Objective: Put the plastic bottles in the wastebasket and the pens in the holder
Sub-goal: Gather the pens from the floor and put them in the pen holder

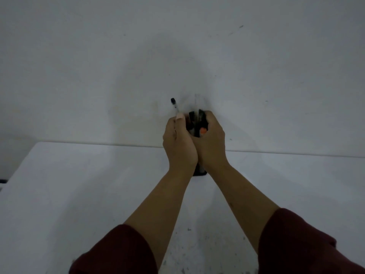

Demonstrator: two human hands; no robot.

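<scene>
Right at the centre of the frame, both hands meet over a black holder (200,172), whose base shows just below the wrists, standing on the white surface (79,194) close to its far edge. The left hand (177,143) is curled round a pen (175,106), with the thumb laid along the barrel; the pen's black-capped end sticks out above the hand, tilted toward the upper left, outside the holder and just beside its mouth. The right hand (212,141) wraps round the holder's right side near the top, fingers curled over the rim. The two hands touch along their inner edges. Between them the holder's mouth is partly in view: dark pens (191,120) stand inside, something with an orange end (203,131) sits against the right hand, and a pale, clear stick (197,103) rises upright out of the holder above the fingers; what it is cannot be told. Both forearms come up from the lower edge of the frame, each in a dark red sleeve (118,252) pushed back from the wrist. Behind the surface a plain grey-white wall (177,46) fills the upper half of the frame. Small dark flecks mark the surface near the bottom centre.
</scene>
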